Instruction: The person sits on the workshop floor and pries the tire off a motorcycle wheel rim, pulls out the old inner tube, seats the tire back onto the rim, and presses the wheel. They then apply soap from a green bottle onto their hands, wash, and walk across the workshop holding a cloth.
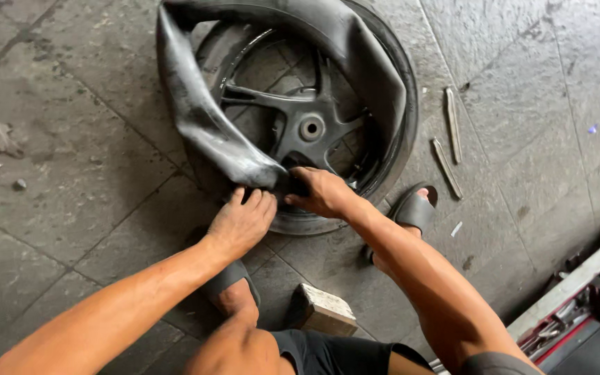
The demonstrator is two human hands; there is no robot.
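— Black rubber fills both grips: the left hand (243, 221) closes its fingers (255, 200) over the limp black rubber inner tube (206, 132), and the right hand (321, 191) curls around the same fold just beside it, at six o'clock on the wheel.

— How much is out?

— I judge most of it. The tube hangs free of the worn black tyre (401, 104) from six round past nine to twelve o'clock; only the stretch at the hands looks tucked in. The tyre still sits on the dark five-spoke alloy rim (307, 125), lying flat on the grey stone floor (71, 173).

— Tools?

— Two slim metal tyre levers (451, 142) rest at three o'clock, untouched.
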